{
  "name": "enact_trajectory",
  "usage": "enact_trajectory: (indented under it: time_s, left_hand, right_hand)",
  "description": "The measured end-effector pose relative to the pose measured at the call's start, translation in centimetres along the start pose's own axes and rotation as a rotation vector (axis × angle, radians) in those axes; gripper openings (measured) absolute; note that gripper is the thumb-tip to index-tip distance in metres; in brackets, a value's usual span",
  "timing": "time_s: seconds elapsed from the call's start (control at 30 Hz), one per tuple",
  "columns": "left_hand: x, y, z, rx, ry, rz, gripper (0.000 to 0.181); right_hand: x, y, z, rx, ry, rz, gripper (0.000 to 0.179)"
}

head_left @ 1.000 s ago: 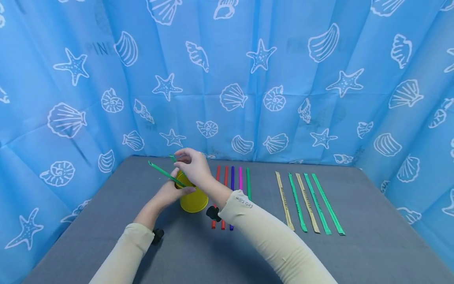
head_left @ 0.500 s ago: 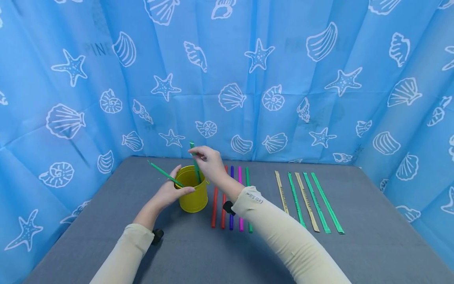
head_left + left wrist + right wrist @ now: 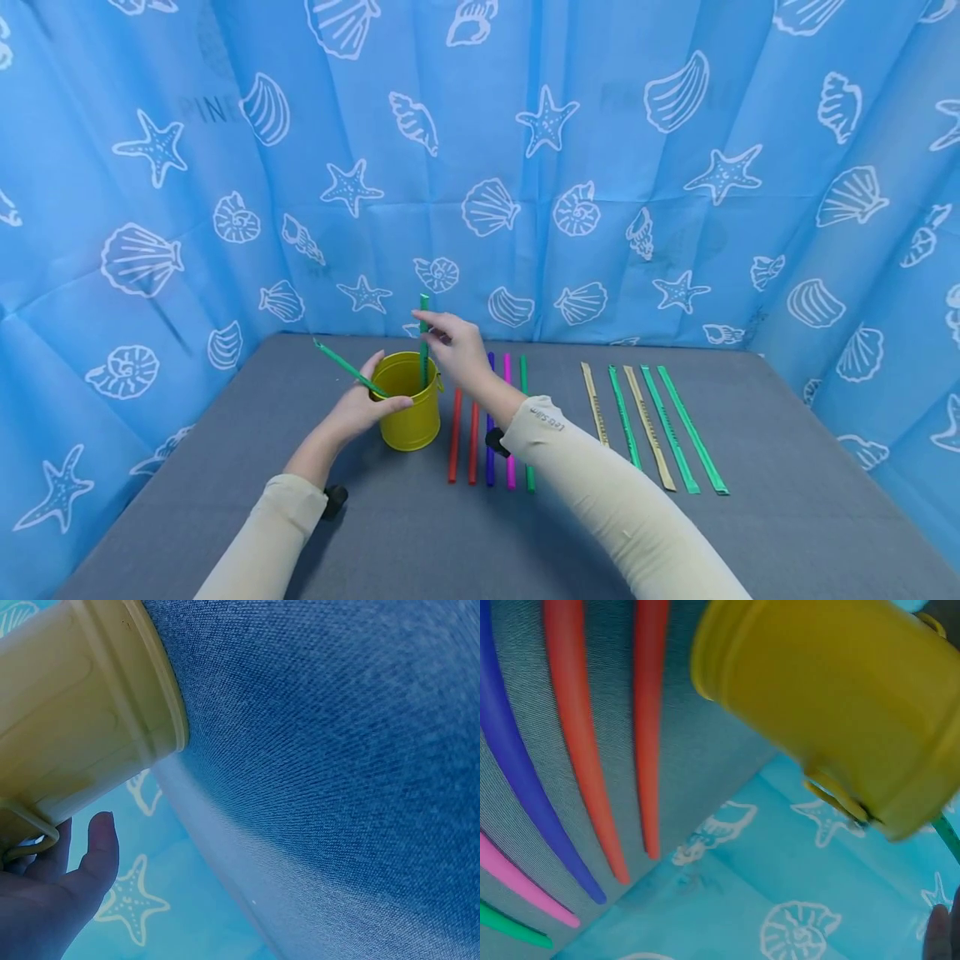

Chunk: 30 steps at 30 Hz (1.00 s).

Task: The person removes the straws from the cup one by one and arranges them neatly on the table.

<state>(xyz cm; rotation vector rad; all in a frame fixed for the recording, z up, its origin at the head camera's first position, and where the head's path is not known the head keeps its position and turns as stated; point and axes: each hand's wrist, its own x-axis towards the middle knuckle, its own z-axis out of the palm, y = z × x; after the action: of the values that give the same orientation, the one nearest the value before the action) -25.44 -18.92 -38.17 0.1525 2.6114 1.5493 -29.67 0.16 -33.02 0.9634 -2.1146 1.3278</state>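
Note:
A small yellow bucket (image 3: 411, 421) stands on the table at the left of centre. My left hand (image 3: 354, 412) holds it by the left side, with the thumb along the front rim; in the left wrist view the fingers pass beside the bucket's handle loop (image 3: 34, 825). One slim green wrapped stick (image 3: 345, 364) leans out over the bucket's left rim. A second green wrapped stick (image 3: 424, 367) stands nearly upright inside the right rim. Near its top, the thumb and fingers of my right hand (image 3: 459, 354) pinch it. Its lower end is hidden inside the bucket.
To the right of the bucket lie several parallel sticks: red (image 3: 454, 442), blue (image 3: 490, 471), pink (image 3: 511, 475) and green (image 3: 529, 479). Farther right is a row of flat wrapped sticks, tan (image 3: 648, 425) and green (image 3: 693, 429). A blue shell-print curtain (image 3: 480, 167) closes off the back.
My right hand has moved right from the bucket's left rim with the green wrapped stick, which now stands at the right rim. My left hand stays on the bucket, and the leaning stick has not moved.

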Motion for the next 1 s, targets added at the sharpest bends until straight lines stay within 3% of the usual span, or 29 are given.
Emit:
enact_trajectory:
  time_s: [0.13, 0.3, 0.43, 0.7, 0.83, 1.0]
  left_hand:
    - [-0.1, 0.0, 0.1, -0.008, -0.003, -0.009, 0.101]
    - [-0.3, 0.2, 0.0, -0.017, -0.011, -0.022, 0.102]
    - [-0.3, 0.3, -0.2, -0.013, -0.014, -0.017, 0.102]
    - [-0.2, 0.3, -0.2, -0.014, -0.021, -0.020, 0.100]
    - [-0.3, 0.4, -0.1, -0.013, -0.019, -0.020, 0.100]
    - [-0.2, 0.3, 0.0, -0.015, -0.021, -0.014, 0.101]
  right_hand:
    - [0.5, -0.2, -1.4, 0.122, 0.146, -0.060, 0.032]
    - [1.2, -1.3, -3.8, 0.231, 0.281, -0.053, 0.027]
    - [1.3, -2.0, -5.8, 0.292, 0.302, 0.004, 0.028]
    - [0.4, -1.8, -9.2, 0.541, 0.360, 0.210, 0.033]
    - [-0.7, -1.2, -10.8, 0.510, 0.341, 0.229, 0.034]
    - [-2.6, -0.5, -13.0, 0.341, 0.261, 0.239, 0.041]
